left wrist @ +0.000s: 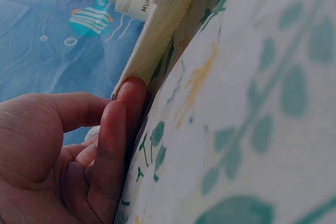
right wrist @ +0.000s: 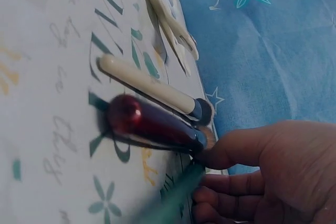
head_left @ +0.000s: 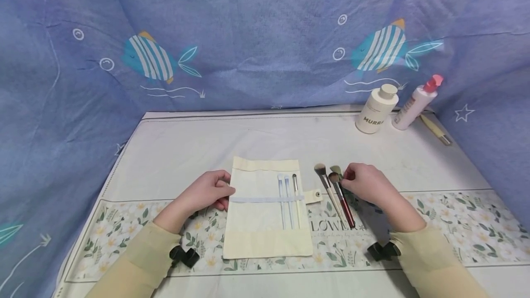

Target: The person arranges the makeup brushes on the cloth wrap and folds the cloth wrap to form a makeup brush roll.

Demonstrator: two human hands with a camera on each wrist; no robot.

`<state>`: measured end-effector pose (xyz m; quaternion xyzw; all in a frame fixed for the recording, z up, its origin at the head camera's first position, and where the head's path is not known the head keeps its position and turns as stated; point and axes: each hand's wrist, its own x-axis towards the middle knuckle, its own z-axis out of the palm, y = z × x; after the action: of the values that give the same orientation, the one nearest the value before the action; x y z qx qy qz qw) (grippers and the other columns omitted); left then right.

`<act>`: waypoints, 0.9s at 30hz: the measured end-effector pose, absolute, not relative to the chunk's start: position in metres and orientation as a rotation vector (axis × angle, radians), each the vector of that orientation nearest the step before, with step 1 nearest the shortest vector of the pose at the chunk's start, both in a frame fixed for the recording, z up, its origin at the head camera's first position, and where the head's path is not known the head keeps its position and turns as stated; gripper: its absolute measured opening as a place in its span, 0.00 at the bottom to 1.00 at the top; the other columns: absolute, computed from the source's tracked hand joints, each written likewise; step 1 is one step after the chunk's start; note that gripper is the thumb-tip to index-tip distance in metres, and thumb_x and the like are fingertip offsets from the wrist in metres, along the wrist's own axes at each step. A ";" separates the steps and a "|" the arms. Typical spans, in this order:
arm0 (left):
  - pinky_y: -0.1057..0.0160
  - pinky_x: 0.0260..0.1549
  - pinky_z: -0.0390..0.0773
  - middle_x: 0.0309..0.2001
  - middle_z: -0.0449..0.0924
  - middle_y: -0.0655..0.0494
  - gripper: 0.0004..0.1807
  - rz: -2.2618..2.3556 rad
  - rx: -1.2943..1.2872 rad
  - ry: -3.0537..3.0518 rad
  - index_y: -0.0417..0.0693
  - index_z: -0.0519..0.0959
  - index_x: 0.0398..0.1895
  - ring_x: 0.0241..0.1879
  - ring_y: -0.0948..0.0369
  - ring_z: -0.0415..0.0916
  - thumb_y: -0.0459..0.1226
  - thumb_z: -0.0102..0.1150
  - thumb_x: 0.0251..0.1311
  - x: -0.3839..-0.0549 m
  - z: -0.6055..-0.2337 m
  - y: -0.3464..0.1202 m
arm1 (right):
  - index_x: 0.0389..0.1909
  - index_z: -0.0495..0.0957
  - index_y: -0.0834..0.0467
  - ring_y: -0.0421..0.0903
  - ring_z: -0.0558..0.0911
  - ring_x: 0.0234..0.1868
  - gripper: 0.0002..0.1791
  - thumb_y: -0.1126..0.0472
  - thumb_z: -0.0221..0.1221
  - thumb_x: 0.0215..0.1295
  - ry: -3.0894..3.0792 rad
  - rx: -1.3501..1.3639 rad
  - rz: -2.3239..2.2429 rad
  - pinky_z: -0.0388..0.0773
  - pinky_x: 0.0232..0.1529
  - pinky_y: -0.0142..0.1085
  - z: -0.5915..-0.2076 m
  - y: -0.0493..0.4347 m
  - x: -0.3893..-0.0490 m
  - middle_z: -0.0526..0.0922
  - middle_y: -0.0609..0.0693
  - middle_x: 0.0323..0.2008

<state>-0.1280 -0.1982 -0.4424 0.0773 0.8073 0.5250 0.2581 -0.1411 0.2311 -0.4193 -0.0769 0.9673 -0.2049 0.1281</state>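
Note:
A cream cloth brush roll (head_left: pixel 254 217) lies unrolled in the head view, with three slim makeup brushes (head_left: pixel 287 203) tucked under its lilac strap (head_left: pixel 252 199). My left hand (head_left: pixel 209 190) pinches the roll's left edge between thumb and fingers, and the left wrist view shows that edge slightly raised. At the right, my right hand (head_left: pixel 366 183) pinches a green makeup brush (right wrist: pixel 176 192); its handle is blurred in the right wrist view. Beside those fingers lie a dark red-handled makeup brush (head_left: pixel 344 203) and a cream-handled makeup brush (head_left: pixel 331 192), bristles pointing away from me.
A white bottle (head_left: pixel 376 110) and a pink-capped pump bottle (head_left: pixel 414 107) stand at the back right. Behind them lies a yellowish-handled brush (head_left: pixel 434 128). A snap tab (head_left: pixel 313 196) sticks out from the roll's right side. Blue fish-print cloth (head_left: pixel 265 36) hangs behind the table.

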 end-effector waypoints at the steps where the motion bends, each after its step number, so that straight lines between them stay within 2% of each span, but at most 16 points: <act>1: 0.60 0.25 0.87 0.23 0.82 0.51 0.16 1.423 0.209 2.190 0.33 0.70 0.55 0.22 0.58 0.83 0.35 0.59 0.72 -0.128 -0.442 -0.198 | 0.38 0.80 0.61 0.48 0.79 0.31 0.09 0.58 0.61 0.67 2.816 -0.218 -0.594 0.77 0.34 0.45 -0.420 0.231 -0.141 0.84 0.53 0.34; 13: 0.60 0.25 0.87 0.23 0.82 0.51 0.15 1.427 0.212 2.191 0.33 0.70 0.52 0.21 0.58 0.82 0.35 0.59 0.71 -0.128 -0.442 -0.198 | 0.35 0.78 0.61 0.47 0.75 0.27 0.09 0.58 0.61 0.68 2.819 -0.186 -0.620 0.72 0.29 0.40 -0.427 0.232 -0.143 0.81 0.53 0.30; 22: 0.60 0.25 0.87 0.23 0.82 0.51 0.15 1.417 0.205 2.203 0.34 0.70 0.53 0.22 0.58 0.82 0.35 0.59 0.72 -0.128 -0.442 -0.199 | 0.29 0.72 0.57 0.45 0.68 0.23 0.09 0.59 0.59 0.68 2.781 -0.240 -0.822 0.65 0.27 0.37 -0.434 0.241 -0.147 0.72 0.48 0.23; 27: 0.60 0.25 0.87 0.24 0.83 0.51 0.17 1.423 0.192 2.195 0.33 0.70 0.56 0.22 0.58 0.83 0.35 0.59 0.72 -0.128 -0.443 -0.198 | 0.31 0.73 0.59 0.45 0.67 0.23 0.08 0.60 0.59 0.70 2.707 -0.226 -0.954 0.65 0.27 0.37 -0.435 0.249 -0.149 0.68 0.46 0.22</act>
<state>-0.1285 -0.1980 -0.4426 0.0707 0.8089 0.5243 0.2564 -0.1491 0.2494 -0.4349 -0.0777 0.9321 -0.3286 0.1309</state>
